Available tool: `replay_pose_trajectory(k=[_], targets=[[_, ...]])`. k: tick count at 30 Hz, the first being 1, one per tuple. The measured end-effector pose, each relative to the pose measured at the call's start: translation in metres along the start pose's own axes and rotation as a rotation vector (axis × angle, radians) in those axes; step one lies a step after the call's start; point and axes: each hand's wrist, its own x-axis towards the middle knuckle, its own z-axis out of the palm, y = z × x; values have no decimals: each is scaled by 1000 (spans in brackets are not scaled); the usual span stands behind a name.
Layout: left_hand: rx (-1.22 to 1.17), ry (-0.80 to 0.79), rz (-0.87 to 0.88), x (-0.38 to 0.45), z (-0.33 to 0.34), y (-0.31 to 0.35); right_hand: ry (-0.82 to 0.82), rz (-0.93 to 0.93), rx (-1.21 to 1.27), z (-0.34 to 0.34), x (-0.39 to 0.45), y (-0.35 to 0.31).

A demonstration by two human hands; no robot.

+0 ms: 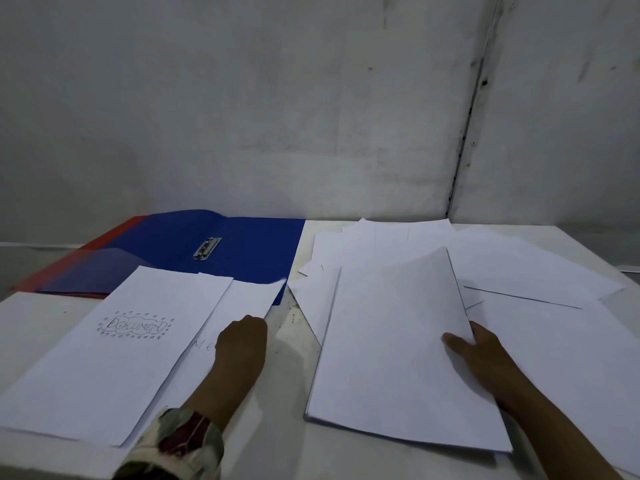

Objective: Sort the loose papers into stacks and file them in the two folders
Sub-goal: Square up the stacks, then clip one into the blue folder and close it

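Head view shows sorting underway: right hand (479, 355) pinches the blank white paper sheet (401, 344) at centre-right, left hand (242, 344) presses flat on the lettered white sheet (239, 303) at lower left, so next the pinched sheet likely needs placing onto 1 stack.

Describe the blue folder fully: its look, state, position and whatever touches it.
The blue folder lies open and flat at the table's far left, against the wall. It looks like thin plastic, with a metal clip near its middle and a clear pocket at its left. It rests on a red folder whose edge shows. A white sheet overlaps its near edge.
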Motion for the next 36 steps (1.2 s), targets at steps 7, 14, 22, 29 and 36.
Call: replay_pose_trajectory(k=[7,14,22,29,36], targets=[[-271,40,-269,26,-31,-6,0,8,-22,-2,0,-1],[-690,31,-361,36,-62,-14,-10,-10,-40,-3,-1,-3],[-960,59,-142,26,-63,29,-45,-21,-73,4,-3,-10],[-1087,-114,-54,18,-40,102,-79,2,-80,3,-6,-10],[-1372,-290,-34,10,-33,156,-155,63,-131,-9,-5,-12]])
